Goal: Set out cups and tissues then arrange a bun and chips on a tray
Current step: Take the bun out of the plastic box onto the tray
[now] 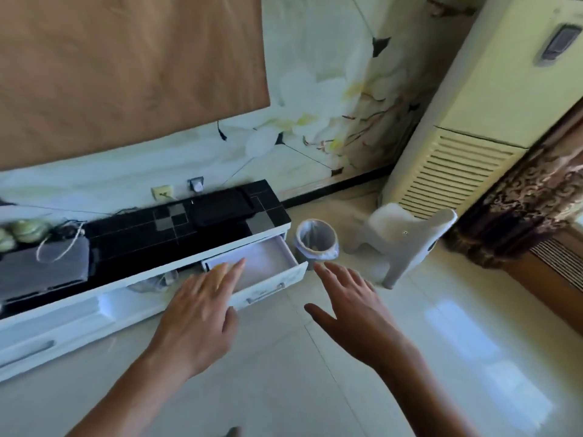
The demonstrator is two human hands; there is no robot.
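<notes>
A white drawer [268, 258] stands pulled out of the low TV cabinet [126, 291], and what I see of its inside is bare. My left hand [202, 313] hovers over the drawer's left front corner, fingers spread, holding nothing. My right hand [350, 307] is stretched out to the right of the drawer, above the floor, fingers apart and empty. No cups, tissues, bun, chips or tray show in this view.
A small bin with a plastic liner [316, 240] stands just right of the drawer. A grey plastic stool [407, 238] lies beyond it, before a tall floor air conditioner [473, 137]. Green teaware [25, 231] and a dark box [44, 266] sit on the cabinet's black top.
</notes>
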